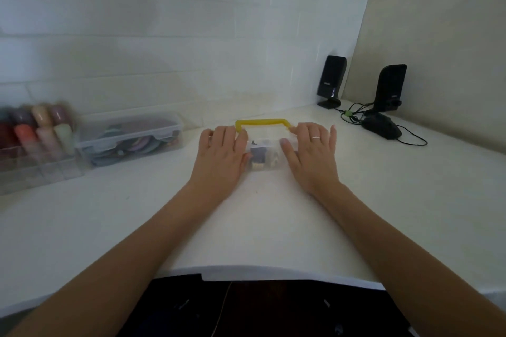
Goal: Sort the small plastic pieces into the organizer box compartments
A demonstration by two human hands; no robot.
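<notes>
Both hands, left hand (pixel 219 156) and right hand (pixel 312 154), fingers straight, flat on the clear organizer box (pixel 264 152) with yellow handle (pixel 261 122).

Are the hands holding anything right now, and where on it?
Both hold the small clear organizer box: the left hand lies over its left end, the right hand over its right end, fingers reaching the yellow handle. Whether they clamp or just rest is unclear.
</notes>
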